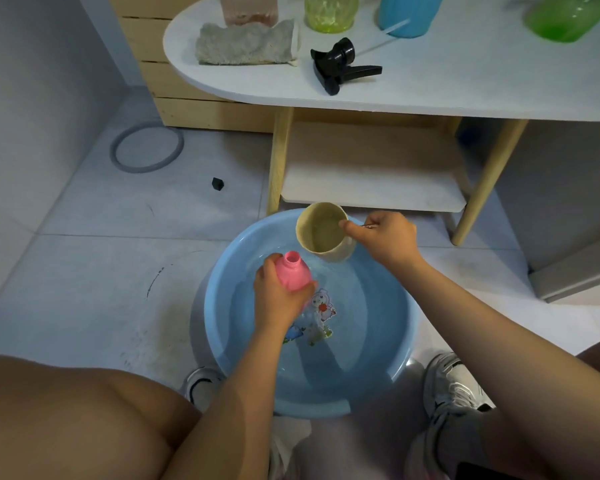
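head cam | faces forward and steeply down | close above basin (219, 341) on floor | table (465, 84) beyond

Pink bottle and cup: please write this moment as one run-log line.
left hand grips pink bottle, open neck up | right hand holds cup | both above basin of water

We hold a small pink plastic bottle (293, 271) in our left hand (278, 297), uncapped, its open neck pointing up and slightly away over the water in the blue basin (312, 410). Our right hand (385, 237) grips a beige cup (336, 255), thumb on its rim. The cup is tipped with its mouth towards us, above the basin's far edge.
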Demonstrator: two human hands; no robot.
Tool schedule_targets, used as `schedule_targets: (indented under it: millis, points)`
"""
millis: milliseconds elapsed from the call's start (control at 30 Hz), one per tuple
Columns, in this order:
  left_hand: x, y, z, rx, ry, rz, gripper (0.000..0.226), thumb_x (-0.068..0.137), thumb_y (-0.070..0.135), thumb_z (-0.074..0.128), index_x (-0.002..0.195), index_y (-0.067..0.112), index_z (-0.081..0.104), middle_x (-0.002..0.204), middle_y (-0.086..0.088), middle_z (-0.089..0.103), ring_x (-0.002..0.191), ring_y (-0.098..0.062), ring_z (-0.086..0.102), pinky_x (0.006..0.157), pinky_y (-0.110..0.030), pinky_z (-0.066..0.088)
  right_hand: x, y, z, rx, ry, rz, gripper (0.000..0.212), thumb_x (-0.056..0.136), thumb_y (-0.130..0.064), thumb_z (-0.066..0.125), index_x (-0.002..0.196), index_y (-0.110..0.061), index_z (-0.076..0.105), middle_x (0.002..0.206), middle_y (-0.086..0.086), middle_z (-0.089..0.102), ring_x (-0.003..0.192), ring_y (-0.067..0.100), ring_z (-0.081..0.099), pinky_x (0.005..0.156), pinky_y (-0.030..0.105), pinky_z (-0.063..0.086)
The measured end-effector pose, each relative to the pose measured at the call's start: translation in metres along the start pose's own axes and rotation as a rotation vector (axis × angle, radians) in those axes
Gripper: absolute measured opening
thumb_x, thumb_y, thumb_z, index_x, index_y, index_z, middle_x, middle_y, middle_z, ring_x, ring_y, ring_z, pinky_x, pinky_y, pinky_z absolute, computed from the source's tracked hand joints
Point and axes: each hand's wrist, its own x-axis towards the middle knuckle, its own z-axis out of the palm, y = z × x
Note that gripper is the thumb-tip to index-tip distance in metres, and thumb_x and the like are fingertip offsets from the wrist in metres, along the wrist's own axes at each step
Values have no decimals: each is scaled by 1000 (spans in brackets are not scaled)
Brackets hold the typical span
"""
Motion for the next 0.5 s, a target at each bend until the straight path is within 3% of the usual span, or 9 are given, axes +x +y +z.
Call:
schedule_targets:
  millis: [200,300,500]
  points:
    - [0,3,2,17,-11,14,80,59,38,87,125,24,42,119,1,48,107,-20,51,89,-38,51,-7,-11,-2,-74,148,-222,52,72,-52,69,49,-19,35,50,-8,38,72,22,39,71,30,16]
    - [2,3,2,14,-16,16,79,59,38,86,123,25,42,118,2,49,107,-21,51,88,-38,51,-7,-13,2,-88,221,-310,46,64,-56,58,53,-13,47,52,-6,44,71,20,41,72,29,16]
    - [3,1,4,31,-30,0,81,59,40,85,125,27,41,121,1,49,109,-20,50,90,-42,52,-7,-13,6,-188,313,-410,49,67,-57,63,56,-11,54,56,1,56,70,18,40,70,26,10]
